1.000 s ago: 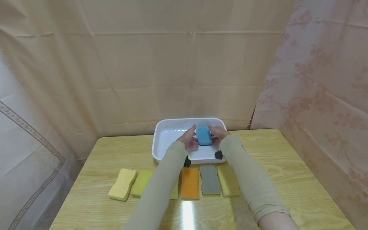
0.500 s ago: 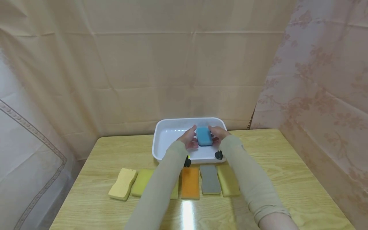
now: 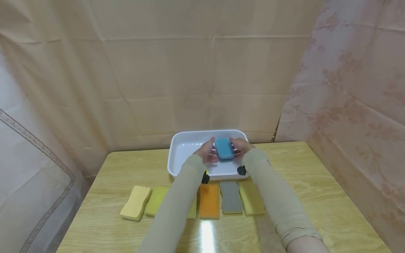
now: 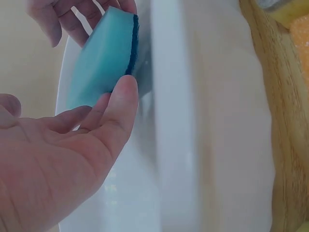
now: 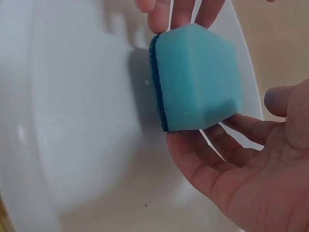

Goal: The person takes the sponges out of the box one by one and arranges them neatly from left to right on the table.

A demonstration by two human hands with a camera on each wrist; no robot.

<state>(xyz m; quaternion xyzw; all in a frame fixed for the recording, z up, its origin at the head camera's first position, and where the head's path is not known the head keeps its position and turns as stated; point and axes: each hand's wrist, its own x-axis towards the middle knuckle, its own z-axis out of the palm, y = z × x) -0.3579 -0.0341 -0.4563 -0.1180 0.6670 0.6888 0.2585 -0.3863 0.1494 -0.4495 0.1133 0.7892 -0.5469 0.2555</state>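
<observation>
A blue sponge [image 3: 224, 148] with a dark scouring layer underneath is held over the right half of the white tray [image 3: 185, 168]. My left hand [image 3: 207, 151] presses its fingertips against the sponge's left side. From the opposite side my right hand [image 3: 241, 145] does the same. In the right wrist view the right thumb [image 5: 278, 100] stands away from the sponge [image 5: 200, 77], and the fingers are only gently bent. The left wrist view shows the sponge [image 4: 108, 53] tilted, its dark edge near a left fingertip [image 4: 126, 87].
In front of the tray lie several sponges: a wavy pale yellow one [image 3: 136, 203], yellow ones partly behind the left sleeve, an orange one [image 3: 209, 202], a grey-topped one [image 3: 231, 197] and another yellow one [image 3: 251, 198]. A beige curtain [image 3: 202, 80] hangs behind the wooden table [image 3: 126, 165].
The blue sponge has risen slightly, and its shadow now shows below it. Both hands keep nearly the same place on its sides.
</observation>
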